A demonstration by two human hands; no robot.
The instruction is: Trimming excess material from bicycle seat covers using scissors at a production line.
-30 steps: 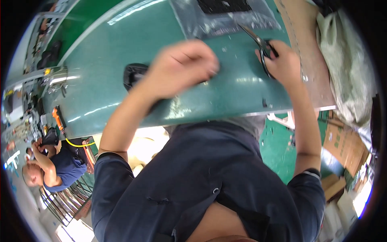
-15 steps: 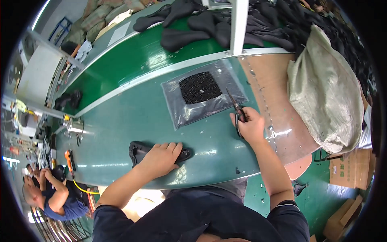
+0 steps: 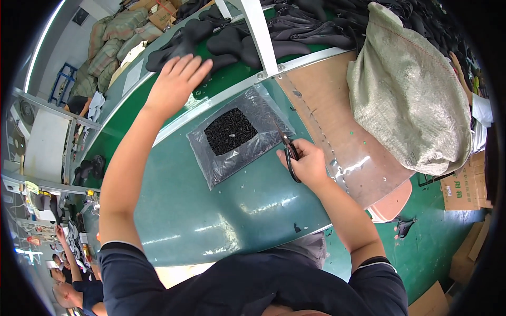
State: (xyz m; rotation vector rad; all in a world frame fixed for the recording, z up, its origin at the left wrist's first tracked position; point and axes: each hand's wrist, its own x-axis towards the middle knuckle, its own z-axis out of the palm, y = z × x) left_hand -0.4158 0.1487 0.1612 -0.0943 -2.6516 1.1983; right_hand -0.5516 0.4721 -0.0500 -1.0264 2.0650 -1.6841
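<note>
My left hand (image 3: 178, 84) is stretched out over the green belt (image 3: 211, 94) past the table's raised metal edge. Its fingers are extended and it grips nothing that I can see. Just beyond the fingertips lie black bicycle saddles (image 3: 224, 42), one of them blurred. My right hand (image 3: 307, 162) holds black-handled scissors (image 3: 290, 157), blades pointing away from me. Left of the scissors, a clear plastic bag (image 3: 219, 168) lies flat on the green table (image 3: 179, 195). On it is a pile of small black pieces (image 3: 230, 131).
A white post (image 3: 258, 37) rises from the table's far edge. At the right, a large woven sack (image 3: 411, 100) stands by a brown board (image 3: 337, 116). Cardboard boxes (image 3: 464, 184) and a pink stool (image 3: 394, 203) are below. Another person (image 3: 79, 292) is at lower left.
My left hand has gone from the near table to the far belt, and the black saddle under it is gone from the table. My right hand keeps the scissors. The view has shifted.
</note>
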